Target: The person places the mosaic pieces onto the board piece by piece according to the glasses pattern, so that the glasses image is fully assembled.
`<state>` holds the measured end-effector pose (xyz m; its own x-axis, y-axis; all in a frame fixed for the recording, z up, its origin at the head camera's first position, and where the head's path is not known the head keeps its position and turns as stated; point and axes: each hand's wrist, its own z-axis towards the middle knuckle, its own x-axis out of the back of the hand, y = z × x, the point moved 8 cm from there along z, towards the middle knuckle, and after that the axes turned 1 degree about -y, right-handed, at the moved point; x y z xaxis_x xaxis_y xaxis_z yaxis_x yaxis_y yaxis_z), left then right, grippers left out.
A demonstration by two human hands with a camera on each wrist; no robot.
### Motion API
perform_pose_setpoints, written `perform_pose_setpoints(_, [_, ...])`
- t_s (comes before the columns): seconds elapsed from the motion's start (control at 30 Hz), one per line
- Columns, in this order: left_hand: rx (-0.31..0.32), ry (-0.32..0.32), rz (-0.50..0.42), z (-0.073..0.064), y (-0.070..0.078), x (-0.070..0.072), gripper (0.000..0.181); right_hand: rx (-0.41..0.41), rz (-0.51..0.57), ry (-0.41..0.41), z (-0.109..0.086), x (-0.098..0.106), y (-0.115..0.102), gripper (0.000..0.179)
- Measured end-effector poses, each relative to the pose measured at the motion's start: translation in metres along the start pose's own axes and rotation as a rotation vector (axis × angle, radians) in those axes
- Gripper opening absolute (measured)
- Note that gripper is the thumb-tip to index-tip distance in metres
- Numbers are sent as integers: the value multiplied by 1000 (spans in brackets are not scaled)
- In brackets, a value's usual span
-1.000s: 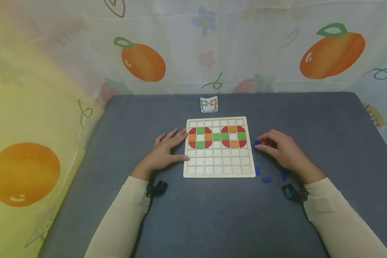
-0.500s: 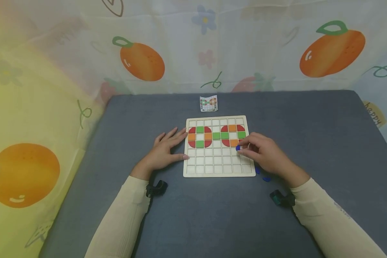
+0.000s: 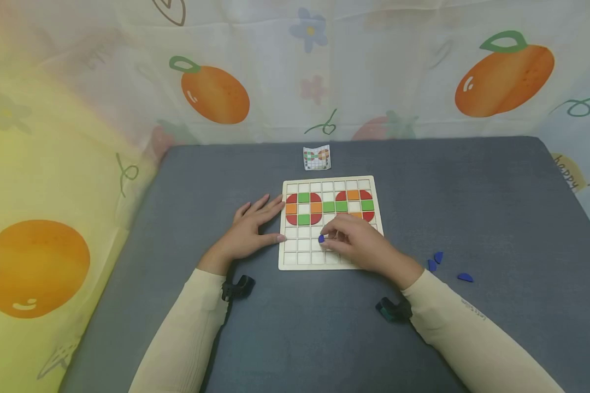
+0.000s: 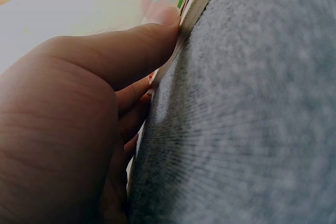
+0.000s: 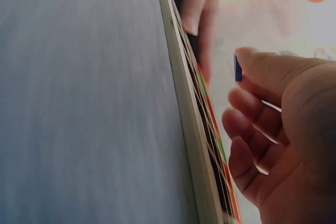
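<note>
A wooden grid board (image 3: 291, 260) lies on the table, with red, green and orange pieces set in its upper rows. My right hand (image 3: 359, 245) is over the board's lower middle and pinches a small blue piece (image 3: 322, 239) between thumb and fingers. In the right wrist view that blue piece (image 5: 238, 70) is held above the board's surface. At the board's left edge rests my left hand (image 3: 246, 234), fingers extended, its thumb touching the rim. The left wrist view shows the thumb (image 4: 149, 43) against the board's side. Part of the lower-right grid is hidden under my right hand.
Three more blue pieces lie right of the board, among them a half-round one (image 3: 465, 277). Behind the board is a small printed card (image 3: 317, 158) with a coloured pattern. A fruit-print curtain (image 3: 275, 65) hangs along the table's back edge.
My right hand has carried the blue piece leftward from beside the board to over its lower middle, uncovering blue pieces on the table. The left hand stays at the board's edge.
</note>
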<state>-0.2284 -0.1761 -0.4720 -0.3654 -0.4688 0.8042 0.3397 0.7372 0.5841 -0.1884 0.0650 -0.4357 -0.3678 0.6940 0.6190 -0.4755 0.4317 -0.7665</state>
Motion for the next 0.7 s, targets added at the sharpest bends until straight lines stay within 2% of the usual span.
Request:
perform_pose_setpoints(0.13, [1, 3, 8, 0, 0, 0, 91, 6, -24, -10, 13, -16, -6, 12])
perform_pose_setpoints(0.27, [-9, 1, 2, -1, 1, 1, 91, -22, -72, -32, 24, -29, -9, 15])
perform_pose_setpoints(0.7, [-14, -9, 4, -1, 1, 1, 89, -123, -232, -68, 51, -50, -8, 23])
